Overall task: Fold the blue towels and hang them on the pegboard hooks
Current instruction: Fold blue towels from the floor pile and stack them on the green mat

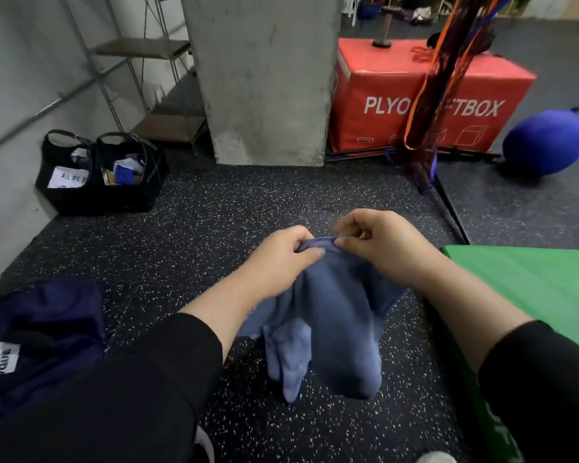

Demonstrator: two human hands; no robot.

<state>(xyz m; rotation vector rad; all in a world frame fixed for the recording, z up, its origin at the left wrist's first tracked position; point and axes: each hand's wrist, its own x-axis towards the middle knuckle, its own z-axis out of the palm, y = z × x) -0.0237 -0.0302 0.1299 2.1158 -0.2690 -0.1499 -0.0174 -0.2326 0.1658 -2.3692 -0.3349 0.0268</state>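
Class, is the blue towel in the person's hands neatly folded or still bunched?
Bunched: the blue towel hangs crumpled from the left hand and right hand.

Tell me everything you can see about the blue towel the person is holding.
The blue towel is a soft, medium-blue cloth, fleecy or terry by its look, unfolded and bunched. Both hands hold it up by its top edge: the left hand grips one side, the right hand pinches the hem close beside it. The rest hangs down in loose folds and lobes between the forearms, above the speckled black floor. Whether its lowest part touches the floor cannot be told.
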